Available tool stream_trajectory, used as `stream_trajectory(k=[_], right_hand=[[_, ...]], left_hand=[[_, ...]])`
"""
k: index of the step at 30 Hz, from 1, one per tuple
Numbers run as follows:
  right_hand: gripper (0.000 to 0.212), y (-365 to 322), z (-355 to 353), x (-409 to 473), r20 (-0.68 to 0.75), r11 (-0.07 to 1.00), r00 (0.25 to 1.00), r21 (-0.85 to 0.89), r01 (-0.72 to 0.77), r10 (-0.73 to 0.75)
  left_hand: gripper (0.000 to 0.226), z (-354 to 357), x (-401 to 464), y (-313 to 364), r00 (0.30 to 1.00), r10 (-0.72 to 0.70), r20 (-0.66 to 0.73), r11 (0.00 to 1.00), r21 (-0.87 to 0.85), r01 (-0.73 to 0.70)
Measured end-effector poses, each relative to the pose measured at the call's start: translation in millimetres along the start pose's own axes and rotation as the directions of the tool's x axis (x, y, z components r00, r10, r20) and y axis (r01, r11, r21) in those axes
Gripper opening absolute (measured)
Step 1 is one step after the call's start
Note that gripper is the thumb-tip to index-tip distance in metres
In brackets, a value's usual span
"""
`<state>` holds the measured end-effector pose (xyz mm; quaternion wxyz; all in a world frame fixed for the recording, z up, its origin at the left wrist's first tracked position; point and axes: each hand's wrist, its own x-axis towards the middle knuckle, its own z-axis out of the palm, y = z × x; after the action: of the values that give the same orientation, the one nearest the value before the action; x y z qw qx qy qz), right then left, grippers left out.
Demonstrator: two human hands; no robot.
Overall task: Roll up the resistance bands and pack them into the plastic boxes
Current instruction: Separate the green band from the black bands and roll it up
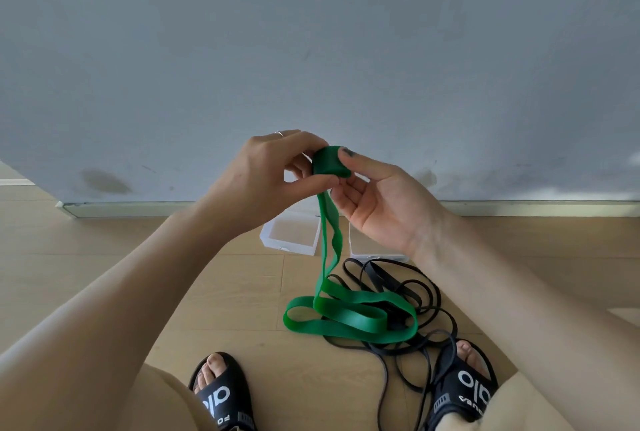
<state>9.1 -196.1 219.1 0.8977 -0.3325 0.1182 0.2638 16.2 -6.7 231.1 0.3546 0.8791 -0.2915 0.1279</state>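
In the head view, both hands meet near the middle of the frame, in front of a grey wall (311,32). The left hand (266,174) holds the roll (329,161), the small rolled-up start of the green band (349,316), with its thumb and fingers curled on the roll's left side. A ring (279,134) is on one finger of this hand. The right hand (377,202) has its palm turned toward the camera; its thumb presses on the top right of the roll and its fingers curl under it, so this grip is also closed on the roll.

From the roll, two strands of the green band hang straight down the middle of the frame to the wooden floor (104,257). There the rest of it lies in loose loops, a little right of centre in the lower part of the frame.

The green loops rest on a tangle of black bands (408,295), which spreads to the lower right, and some strands go over the right sandal (464,392). The left sandal (221,396) is at the lower centre, apart from the bands.

Two clear boxes (291,235) stand on the floor close to the wall, behind the hanging strands. The right one (377,256) is mostly hidden by the right hand.
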Motion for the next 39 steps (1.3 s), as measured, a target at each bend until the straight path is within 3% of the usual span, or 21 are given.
stream_trajectory(k=[4,7,11,13,16,19,23,26,31,36,39], right_hand=[[0.018,10,-4,2,-0.029,0.999,0.998,0.006,0.047,-0.047],[0.028,13,-6,3,-0.091,0.962,0.983,-0.238,0.132,-0.157],[0.026,13,-4,1,-0.118,0.638,0.935,-0.758,0.133,-0.334],[0.033,12,0,1,-0.084,0.522,0.930,-0.844,0.124,-0.358],[0.039,12,5,-2,-0.064,0.448,0.932,-0.887,0.110,-0.358],[0.030,13,2,-2,-0.106,0.484,0.923,-0.870,0.095,-0.370],[0.018,8,1,-1,-0.150,0.660,0.937,-0.744,0.103,-0.316],[0.004,1,3,-4,-0.108,0.745,0.952,-0.650,0.151,-0.288],[0.017,-4,2,-6,0.002,0.797,0.971,-0.570,0.199,-0.241],[0.011,-4,-2,-5,0.035,0.843,0.983,-0.509,0.174,-0.181],[0.005,-2,-6,-4,0.053,0.856,0.990,-0.498,0.139,-0.130]], left_hand=[[0.040,-2,-4,-5,0.998,0.025,0.062,0.993,0.114,-0.032],[0.042,-4,-5,-6,0.994,0.042,0.099,0.976,0.209,-0.062],[0.042,-4,-4,-4,0.986,0.094,0.136,0.933,0.334,-0.135],[0.035,-2,-2,-3,0.985,0.107,0.133,0.914,0.376,-0.150],[0.029,3,0,-3,0.982,0.120,0.142,0.903,0.396,-0.168],[0.027,6,0,-3,0.980,0.141,0.138,0.921,0.345,-0.181],[0.029,11,2,-1,0.985,0.159,0.063,0.943,0.285,-0.171],[0.028,14,3,-1,0.995,0.095,-0.032,0.986,0.144,-0.089],[0.032,15,3,3,0.992,0.072,-0.102,0.995,0.079,-0.064],[0.033,12,1,3,0.998,0.037,-0.050,0.998,0.043,-0.035],[0.040,7,0,1,0.997,0.076,-0.009,0.990,0.120,-0.075]])
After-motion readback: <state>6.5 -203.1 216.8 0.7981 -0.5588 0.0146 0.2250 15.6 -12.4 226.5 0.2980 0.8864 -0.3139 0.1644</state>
